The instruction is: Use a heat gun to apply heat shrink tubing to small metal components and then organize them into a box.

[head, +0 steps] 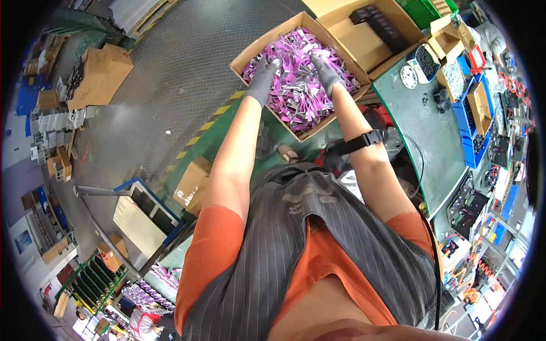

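Note:
A cardboard box (pixel 281 125) full of small purple-and-silver packed pieces (pixel 294 91) stands before me. My left hand (pixel 263 79), in a grey glove with pale fingertips, rests on the pieces at the box's left side. On the right side of the heap lies my right hand (pixel 325 73), gloved alike. The fingers of both hands touch or sink slightly into the pieces, and whether either one grips any cannot be told. A black strap (pixel 362 141) circles my right forearm.
Behind the box at right is a larger open carton (pixel 358 42) with black packs inside. A green-topped workbench (pixel 422 123) with blue parts bins (pixel 468 140) runs along the right. A small taped carton (pixel 192 183) sits at my left. Other people work at the far edges.

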Available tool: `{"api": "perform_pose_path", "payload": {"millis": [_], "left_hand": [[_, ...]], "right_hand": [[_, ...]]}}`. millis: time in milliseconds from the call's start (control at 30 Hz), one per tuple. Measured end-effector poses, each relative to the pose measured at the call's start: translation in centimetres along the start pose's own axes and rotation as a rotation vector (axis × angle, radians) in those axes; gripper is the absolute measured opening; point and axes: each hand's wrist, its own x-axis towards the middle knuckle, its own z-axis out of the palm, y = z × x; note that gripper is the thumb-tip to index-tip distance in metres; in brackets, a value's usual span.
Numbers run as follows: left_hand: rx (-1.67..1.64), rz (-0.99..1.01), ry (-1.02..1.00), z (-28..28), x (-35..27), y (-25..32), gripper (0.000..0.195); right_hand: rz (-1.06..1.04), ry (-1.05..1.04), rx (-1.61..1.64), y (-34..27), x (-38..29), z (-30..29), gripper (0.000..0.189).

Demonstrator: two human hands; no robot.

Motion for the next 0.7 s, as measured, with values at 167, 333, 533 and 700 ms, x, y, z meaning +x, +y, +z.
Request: {"api": "perform_pose_path", "payload": {"millis": [167, 333, 533, 700], "left_hand": [[0.179, -0.284, 0.11, -0.5, -0.6, -5.8, 0.076], [-0.158, -0.372, 0.183, 0.0, -4.0, -5.7, 0.059], [-0.463, -0.446, 0.223, -2.5, -12.7, -5.9, 0.035], [-0.465, -0.479, 0.343, -5.4, -24.0, -7.4, 0.027]], "right_hand": [[0.262, 0.157, 0.086, 3.9, -1.8, -0.8, 0.082], [0.218, 0.128, 0.617, 3.7, -3.7, -0.1, 0.053], [-0.205, -0.034, 0.653, -4.2, -11.3, 1.9, 0.035], [-0.187, -0.461, 0.615, -9.8, -19.6, 5.9, 0.039]]}}
